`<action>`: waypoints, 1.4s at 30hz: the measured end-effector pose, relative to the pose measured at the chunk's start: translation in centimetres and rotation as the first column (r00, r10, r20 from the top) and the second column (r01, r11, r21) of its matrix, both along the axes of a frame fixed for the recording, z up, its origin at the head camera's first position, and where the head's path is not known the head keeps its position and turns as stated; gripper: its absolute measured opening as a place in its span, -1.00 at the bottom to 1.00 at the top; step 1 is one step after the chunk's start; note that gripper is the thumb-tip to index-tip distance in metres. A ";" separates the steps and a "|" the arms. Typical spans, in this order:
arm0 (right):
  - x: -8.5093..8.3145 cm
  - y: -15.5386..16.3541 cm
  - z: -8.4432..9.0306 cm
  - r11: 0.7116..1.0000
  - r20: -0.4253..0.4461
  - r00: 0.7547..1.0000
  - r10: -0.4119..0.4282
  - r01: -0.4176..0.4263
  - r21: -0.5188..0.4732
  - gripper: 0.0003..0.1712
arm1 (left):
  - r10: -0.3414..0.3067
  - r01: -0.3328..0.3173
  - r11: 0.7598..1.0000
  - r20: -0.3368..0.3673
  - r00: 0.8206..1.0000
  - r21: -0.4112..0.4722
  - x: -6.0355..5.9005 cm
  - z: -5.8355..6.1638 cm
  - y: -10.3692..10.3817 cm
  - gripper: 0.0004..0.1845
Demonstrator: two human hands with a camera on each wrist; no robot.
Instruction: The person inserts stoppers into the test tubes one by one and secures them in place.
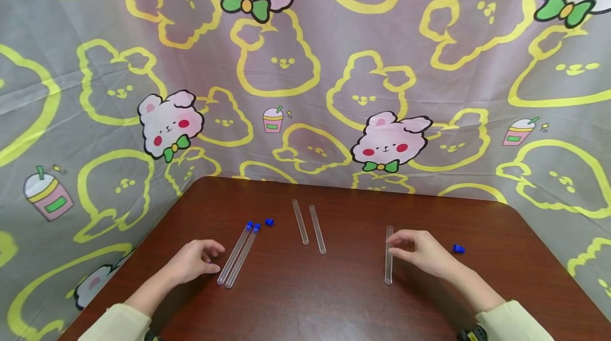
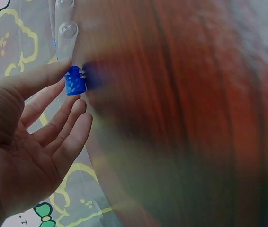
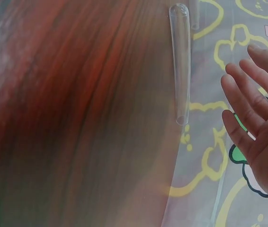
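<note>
Head view: my right hand [image 1: 422,253] hovers with loose, open fingers right at an uncapped tube [image 1: 389,255] lying on the counter [image 1: 334,298], gripping nothing. My left hand [image 1: 193,261] is relaxed and open too, just beside two capped tubes [image 1: 238,255]. Looks like I'm mid-capping: next I'd need that loose blue cap [image 1: 458,248] nearby. Every tube looks empty; two more bare tubes [image 1: 309,228] lie in the middle.
</note>
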State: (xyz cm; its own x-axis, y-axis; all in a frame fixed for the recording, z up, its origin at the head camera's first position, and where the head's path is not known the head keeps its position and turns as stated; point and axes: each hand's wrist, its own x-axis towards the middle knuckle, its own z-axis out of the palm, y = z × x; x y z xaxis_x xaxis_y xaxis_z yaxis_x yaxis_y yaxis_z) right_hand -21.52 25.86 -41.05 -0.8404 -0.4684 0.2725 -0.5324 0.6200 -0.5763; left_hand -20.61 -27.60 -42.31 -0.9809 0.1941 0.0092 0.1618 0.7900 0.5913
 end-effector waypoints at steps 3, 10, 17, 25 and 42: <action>0.0 -0.2 -0.1 1.000 -0.008 1.000 0.005 -0.005 -0.005 -0.79 | -0.030 0.030 0.999 -0.007 1.000 0.012 0.2 0.0 -0.4 -0.65; -0.2 -0.5 -0.2 1.000 -0.017 1.000 0.008 -0.008 -0.003 -0.81 | -0.041 0.041 0.999 0.006 0.999 0.029 0.4 0.0 -0.7 -0.70; -0.7 -0.6 -0.5 0.999 -0.003 0.999 0.039 -0.039 0.000 -0.79 | -0.031 0.031 0.999 0.006 0.999 -0.016 0.6 -0.2 -0.8 -0.77; -1.0 -0.4 -0.7 0.999 0.041 0.999 0.010 -0.012 0.037 -0.78 | 0.000 0.001 0.999 0.008 1.000 -0.033 0.7 -0.1 -0.8 -0.80; -1.9 0.7 -1.4 0.989 0.015 0.998 -0.068 0.065 0.136 -0.74 | -0.006 0.007 1.000 -0.068 0.998 0.022 0.2 0.7 -0.6 -0.83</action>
State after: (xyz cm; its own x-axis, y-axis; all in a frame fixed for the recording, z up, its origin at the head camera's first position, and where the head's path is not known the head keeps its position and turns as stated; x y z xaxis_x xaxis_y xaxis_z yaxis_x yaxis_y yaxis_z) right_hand -23.38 26.59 -42.40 -0.8754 -0.4430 0.1933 -0.4768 0.7263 -0.4950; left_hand -20.39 -28.22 -41.59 -0.9767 0.1994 0.0799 0.2071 0.7758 0.5960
